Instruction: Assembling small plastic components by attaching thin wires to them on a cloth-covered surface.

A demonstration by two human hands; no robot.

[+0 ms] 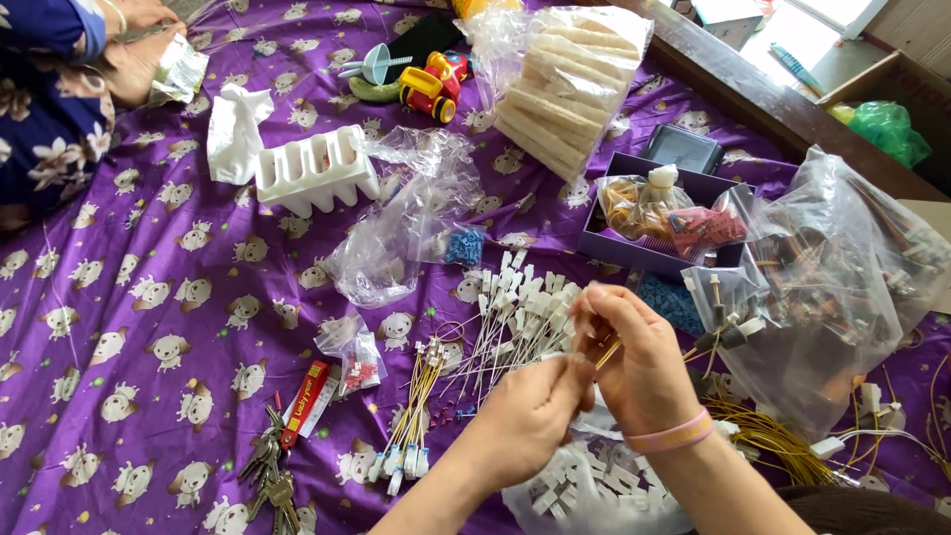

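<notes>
Left hand [530, 411] and right hand [634, 362] — both pinched shut on one yellow wire [606, 352]. Done: small bundle of tagged wires [411, 416], larger fanned heap [515, 317]. Left: loose yellow coil [768, 436] — seemingly about midway.

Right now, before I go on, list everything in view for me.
bedsheet: one, purple with puppy print, under everything
white mould tray: one, upper left of centre
toy truck: one, yellow and red, top centre
bag of pale sticks: one, clear, top centre
purple box: one, holding small bags, right of centre
wire bundles with white connectors: several, yellow and pale, centre
keys: one bunch, bottom left
large clear bag: one, of wired parts, right
other person's sleeve: dark blue floral, top left
left hand: pinching a wire
right hand: pink wristband, gripping yellow wires
</notes>
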